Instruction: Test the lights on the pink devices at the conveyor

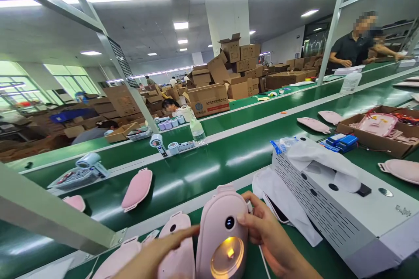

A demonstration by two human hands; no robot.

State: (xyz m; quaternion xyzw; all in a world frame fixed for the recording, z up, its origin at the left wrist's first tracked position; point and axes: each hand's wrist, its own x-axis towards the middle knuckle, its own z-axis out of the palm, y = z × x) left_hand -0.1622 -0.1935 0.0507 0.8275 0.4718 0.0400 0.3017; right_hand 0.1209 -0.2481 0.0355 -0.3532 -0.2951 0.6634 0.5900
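Here the right hand [273,239] grips the side of a pink device [222,231] with a glowing round disc, held upright above the green belt [203,170], while the left hand [157,255] lays outstretched fingers against its other edge, beside a white machine [330,209].

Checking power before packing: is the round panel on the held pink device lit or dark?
Lit: the round panel on the pink device glows amber.

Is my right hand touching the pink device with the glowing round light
Touching. The head view shows the right hand gripping the right edge of the pink device, thumb pressed on its front beside the small dark button.
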